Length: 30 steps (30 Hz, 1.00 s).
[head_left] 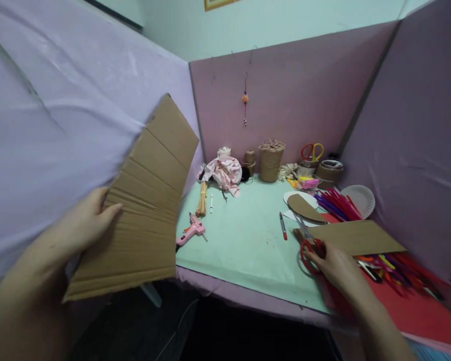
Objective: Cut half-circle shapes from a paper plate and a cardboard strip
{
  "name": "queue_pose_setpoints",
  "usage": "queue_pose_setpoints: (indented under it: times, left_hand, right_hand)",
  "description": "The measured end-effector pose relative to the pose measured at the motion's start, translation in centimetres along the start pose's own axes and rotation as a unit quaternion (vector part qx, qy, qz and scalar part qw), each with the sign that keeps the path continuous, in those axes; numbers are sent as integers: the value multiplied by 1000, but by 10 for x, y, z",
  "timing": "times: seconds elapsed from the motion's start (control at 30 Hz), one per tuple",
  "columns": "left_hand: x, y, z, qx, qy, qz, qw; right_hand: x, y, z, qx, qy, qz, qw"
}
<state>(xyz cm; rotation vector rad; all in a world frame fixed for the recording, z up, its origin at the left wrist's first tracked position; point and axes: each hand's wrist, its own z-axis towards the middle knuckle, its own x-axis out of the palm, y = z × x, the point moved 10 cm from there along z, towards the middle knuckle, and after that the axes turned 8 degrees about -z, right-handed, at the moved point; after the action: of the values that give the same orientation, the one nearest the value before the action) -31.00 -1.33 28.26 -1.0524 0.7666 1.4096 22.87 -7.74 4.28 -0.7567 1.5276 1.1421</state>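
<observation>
My left hand [80, 225] grips the left edge of a large creased sheet of corrugated cardboard [143, 210], holding it up at the left of the table. My right hand [332, 263] rests on the table at the right, its fingers curled around the handles of red scissors [307, 250] whose blades point away from me. A cardboard strip [357, 236] lies just past that hand, and a cut cardboard oval [304, 206] sits beyond it.
On the green table [244, 240] lie a pink glue gun [191, 231], a red pen [283, 225], a bundle of sticks [202, 198], pink cloth [225, 173], twine spools [270, 160], tape rolls [328, 173], a paper plate [361, 198], pipe cleaners [391, 263] and red paper [398, 306]. Purple partitions enclose the desk.
</observation>
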Motion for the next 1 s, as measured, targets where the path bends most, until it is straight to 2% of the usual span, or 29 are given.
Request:
queue_pose_setpoints:
  times: [0.07, 0.17, 0.23, 0.37, 0.47, 0.6, 0.8, 1.0]
  left_hand:
    - [8, -19, 17, 19, 67, -11, 998]
    - [12, -44, 49, 28, 113, 16, 993]
    - [20, -62, 70, 45, 155, 43, 986]
    - [36, -87, 106, 64, 180, 59, 980]
    - [48, -98, 123, 81, 189, 71, 976]
    - [56, -106, 130, 108, 180, 104, 972]
    - [51, -115, 114, 149, 122, 115, 975]
    - [52, -107, 122, 162, 120, 97, 975]
  right_hand:
    - [1, -1, 1, 7, 8, -3, 1000]
    - [2, -2, 2, 7, 12, -4, 1000]
    - [2, -3, 2, 2, 4, -1, 1000]
    - [3, -5, 1, -1, 1, 10, 1000]
    - [2, -2, -1, -6, 2, 17, 1000]
    - [-4, 0, -2, -2, -11, 8, 1000]
    - [-1, -2, 0, -2, -14, 8, 1000]
    - [2, -3, 0, -5, -9, -8, 1000]
